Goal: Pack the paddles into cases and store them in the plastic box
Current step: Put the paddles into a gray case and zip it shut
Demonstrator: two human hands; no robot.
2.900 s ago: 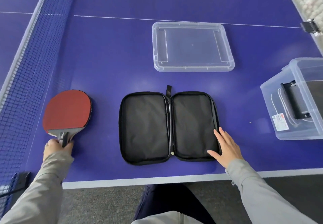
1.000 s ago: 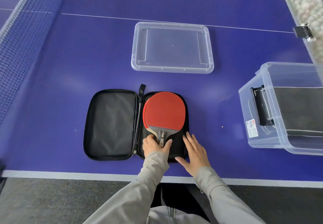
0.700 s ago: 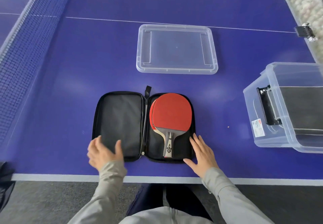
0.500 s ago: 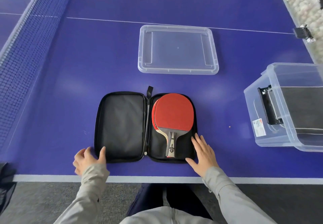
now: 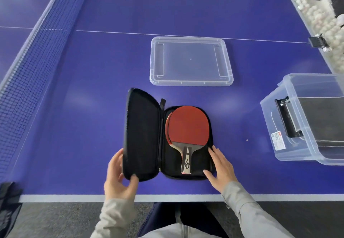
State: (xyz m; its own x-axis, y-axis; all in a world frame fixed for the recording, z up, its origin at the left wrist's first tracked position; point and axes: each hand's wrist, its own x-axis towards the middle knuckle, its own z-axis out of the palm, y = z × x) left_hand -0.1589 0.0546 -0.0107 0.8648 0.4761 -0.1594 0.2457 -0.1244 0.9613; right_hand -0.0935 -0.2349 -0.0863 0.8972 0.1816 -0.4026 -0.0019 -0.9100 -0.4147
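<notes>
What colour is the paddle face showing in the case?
Red, on the paddle in the black case; head view.

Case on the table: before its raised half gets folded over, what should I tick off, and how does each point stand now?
1. Paddles lie inside the case, on its right half, nothing overhanging: ok.
2. Left hand has a grip on the raised half's near corner: ok.
3. Right hand flat against the right half's edge, fingers out of the closing path: cannot tell.
4. Zip slider within reach: cannot tell.
5. Plastic box uncovered, lid lying apart on the table: ok.
</notes>
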